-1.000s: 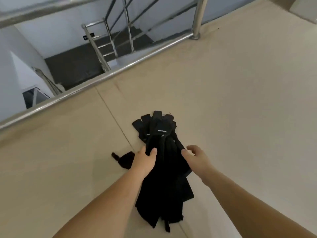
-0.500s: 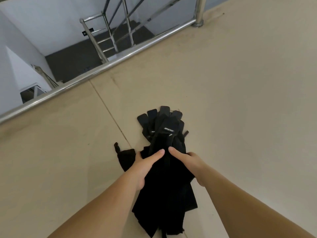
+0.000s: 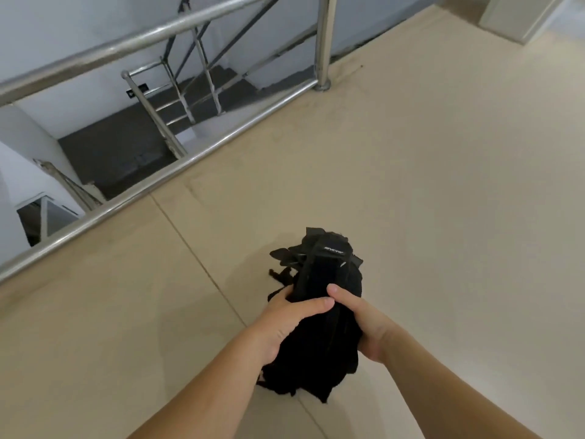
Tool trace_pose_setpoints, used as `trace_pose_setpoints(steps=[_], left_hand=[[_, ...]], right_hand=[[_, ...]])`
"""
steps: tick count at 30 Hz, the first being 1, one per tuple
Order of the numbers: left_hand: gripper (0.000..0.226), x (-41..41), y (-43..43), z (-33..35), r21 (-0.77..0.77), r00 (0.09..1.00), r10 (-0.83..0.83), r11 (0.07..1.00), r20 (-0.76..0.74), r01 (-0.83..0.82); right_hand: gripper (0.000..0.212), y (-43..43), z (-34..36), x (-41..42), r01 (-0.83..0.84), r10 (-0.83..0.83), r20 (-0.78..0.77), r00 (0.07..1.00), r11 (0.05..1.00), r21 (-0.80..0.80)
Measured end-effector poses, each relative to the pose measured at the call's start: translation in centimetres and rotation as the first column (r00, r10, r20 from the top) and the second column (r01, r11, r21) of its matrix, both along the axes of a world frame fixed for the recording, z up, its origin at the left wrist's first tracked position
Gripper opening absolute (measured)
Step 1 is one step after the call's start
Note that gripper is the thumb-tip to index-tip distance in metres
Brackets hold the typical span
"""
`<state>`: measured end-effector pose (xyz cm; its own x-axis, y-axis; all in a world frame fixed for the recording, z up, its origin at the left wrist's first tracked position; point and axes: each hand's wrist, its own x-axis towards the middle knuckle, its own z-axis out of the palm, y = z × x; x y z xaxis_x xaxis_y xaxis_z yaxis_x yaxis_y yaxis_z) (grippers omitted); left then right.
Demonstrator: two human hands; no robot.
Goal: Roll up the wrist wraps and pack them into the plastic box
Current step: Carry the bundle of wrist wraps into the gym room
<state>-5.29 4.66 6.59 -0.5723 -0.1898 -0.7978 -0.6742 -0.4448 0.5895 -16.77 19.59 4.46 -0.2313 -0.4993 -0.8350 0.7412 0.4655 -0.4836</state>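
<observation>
Wrist wraps (image 3: 326, 267): one bundle of black, matte woven fabric strips, limp and bunched. The top end flares into stiffer flat tabs, and one tab (image 3: 334, 249) carries small pale lettering too small to read. The lower ends hang in loose ragged folds. The bundle sits well down-frame of the railing post (image 3: 323, 42), on the near side of it and over the floor (image 3: 443, 217). Cannot tell whether its lower end touches the floor.

Left hand (image 3: 285, 324): fingers curled round the bundle's middle, thumb laid across the front. Right hand (image 3: 364, 321): clasps the same bundle from the other side, thumb tip meeting the left thumb. Both grips are close and full of cloth. Bare forearms run in from the bottom edge.

Floor: smooth beige tile, dull sheen, a thin joint line (image 3: 196, 251) running diagonally left of the bundle.

The post is polished round steel tube on a flanged foot. From its base a lower rail (image 3: 158, 182) runs left and toward the viewer; an upper handrail (image 3: 126, 49) runs above it. Beyond the post the floor drops to a stairwell with dark grey stairs (image 3: 205, 96), more steel railings and pale walls. Right of the post, at the frame's top corner, is a white door frame (image 3: 519, 17).
</observation>
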Motion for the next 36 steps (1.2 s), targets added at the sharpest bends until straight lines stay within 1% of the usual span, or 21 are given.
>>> trace_pose_setpoints(steps=[2,4,8,10,13,15,17,18,19,21,22,24,27,29,32,36], left_hand=[[0.057,-0.7,1.1,4.5,-0.044,0.999,-0.019,0.999,-0.046,0.017],[0.052,-1.9,2.7,10.6,-0.082,0.996,-0.031,0.996,-0.084,0.024],[0.055,-3.3,7.6,24.3,-0.101,0.99,-0.017,0.995,-0.141,0.003],[0.054,-3.7,9.7,31.2,-0.067,0.988,0.0,0.998,-0.155,-0.01],[0.05,-3.9,12.5,41.5,-0.061,0.982,-0.02,0.998,-0.187,0.009],[0.058,-4.5,14.5,48.1,-0.119,0.97,-0.098,0.99,-0.223,0.073],[0.077,-5.8,16.8,54.4,-0.168,0.946,-0.203,0.972,-0.252,0.164],[0.079,-6.5,18.1,57.3,-0.182,0.931,-0.252,0.961,-0.265,0.209],[0.073,-7.2,19.7,60.2,-0.201,0.907,-0.314,0.943,-0.281,0.264],[0.048,-8.7,23.4,65.8,-0.213,0.846,-0.43,0.901,-0.314,0.379],[0.041,-9.3,25.3,68.2,-0.21,0.817,-0.471,0.882,-0.333,0.423],[0.036,-10.9,29.9,72.4,-0.217,0.766,-0.538,0.843,-0.351,0.492],[0.036,-12.0,37.2,76.9,-0.242,0.687,-0.618,0.784,-0.381,0.571],[0.037,-12.7,42.2,79.0,-0.238,0.622,-0.667,0.737,-0.41,0.633],[0.039,-13.5,49.2,81.0,-0.253,0.504,-0.738,0.646,-0.448,0.72],[0.04,-14.9,58.3,82.4,-0.305,0.315,-0.826,0.486,-0.468,0.819]], right_hand=[[0.083,0.8,3.9,-0.1,0.044,-0.045,-0.02,0.999,0.998,-0.05],[0.078,2.5,9.9,-0.9,0.112,-0.113,-0.027,0.993,0.992,-0.057],[0.07,6.8,24.5,-1.5,0.215,-0.217,-0.05,0.975,0.976,-0.037],[0.064,8.6,32.3,-1.7,0.249,-0.25,-0.102,0.963,0.968,-0.022],[0.065,11.7,43.7,-1.5,0.315,-0.306,-0.185,0.934,0.949,0.021],[0.064,14.3,50.7,-1.3,0.37,-0.355,-0.215,0.91,0.929,0.029],[0.068,17.5,57.1,-1.1,0.459,-0.446,-0.22,0.867,0.888,0.01],[0.068,19.4,59.8,-1.0,0.504,-0.491,-0.223,0.842,0.864,0.002],[0.068,21.5,62.5,-1.0,0.542,-0.529,-0.226,0.818,0.841,-0.01],[0.064,26.0,67.8,-0.6,0.607,-0.6,-0.226,0.768,0.794,-0.046],[0.061,28.1,69.9,-0.5,0.632,-0.63,-0.223,0.744,0.771,-0.07],[0.058,33.2,74.3,-0.4,0.683,-0.686,-0.246,0.685,0.722,-0.113],[0.062,41.1,79.2,0.3,0.714,-0.717,-0.309,0.625,0.685,-0.145],[0.059,46.1,81.6,0.9,0.764,-0.766,-0.328,0.553,0.623,-0.167],[0.048,52.4,84.1,2.6,0.847,-0.839,-0.36,0.409,0.495,-0.193],[0.042,59.5,85.4,4.7,0.939,-0.929,-0.334,0.158,0.246,-0.239]])
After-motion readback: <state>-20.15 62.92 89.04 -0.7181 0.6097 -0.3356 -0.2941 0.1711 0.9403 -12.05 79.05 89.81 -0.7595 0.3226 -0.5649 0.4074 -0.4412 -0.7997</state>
